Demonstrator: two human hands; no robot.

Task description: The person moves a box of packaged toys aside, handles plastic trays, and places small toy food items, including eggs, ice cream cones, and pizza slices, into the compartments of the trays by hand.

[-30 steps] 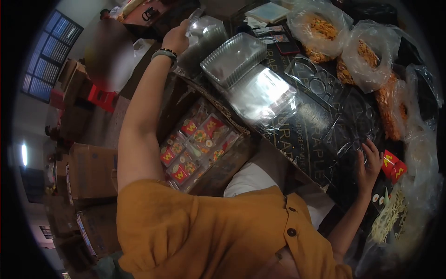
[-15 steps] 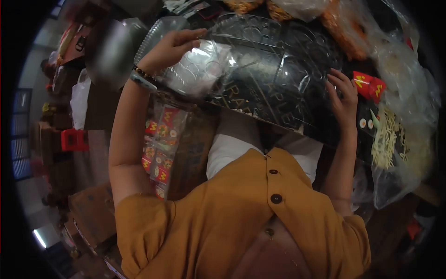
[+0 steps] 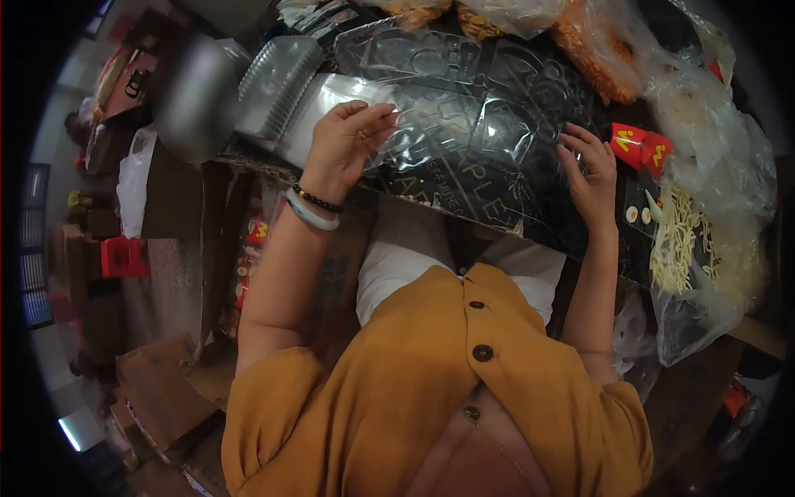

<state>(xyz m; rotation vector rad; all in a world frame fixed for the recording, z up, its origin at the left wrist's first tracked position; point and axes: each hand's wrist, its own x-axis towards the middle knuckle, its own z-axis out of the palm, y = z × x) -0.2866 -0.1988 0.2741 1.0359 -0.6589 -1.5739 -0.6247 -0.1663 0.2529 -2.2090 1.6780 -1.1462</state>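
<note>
A clear moulded plastic tray (image 3: 451, 58) with rounded compartments lies over a dark board with gold lettering (image 3: 472, 195), across my lap. Over the tray's left part is my left hand (image 3: 352, 141), thumb and fingers drawn together; whatever they pinch, if anything, is too transparent to make out. My right hand (image 3: 590, 166) is at the tray's right edge, fingers apart and slightly curled, the tips close to the plastic. Ribbed clear plastic containers (image 3: 281, 87) sit left of the tray.
Right of the tray are small red cartons with yellow marks (image 3: 639, 149), egg-like discs (image 3: 638, 215) and cream noodle-like strands (image 3: 683, 244). Bags of orange pieces (image 3: 592, 50) lie at the back. Cardboard boxes (image 3: 166, 389) and a red stool (image 3: 124, 257) stand to the left.
My left hand has come down and to the right, from the ribbed plastic's edge to over the tray. My right hand stays by the tray's right edge. The view has shifted slightly.
</note>
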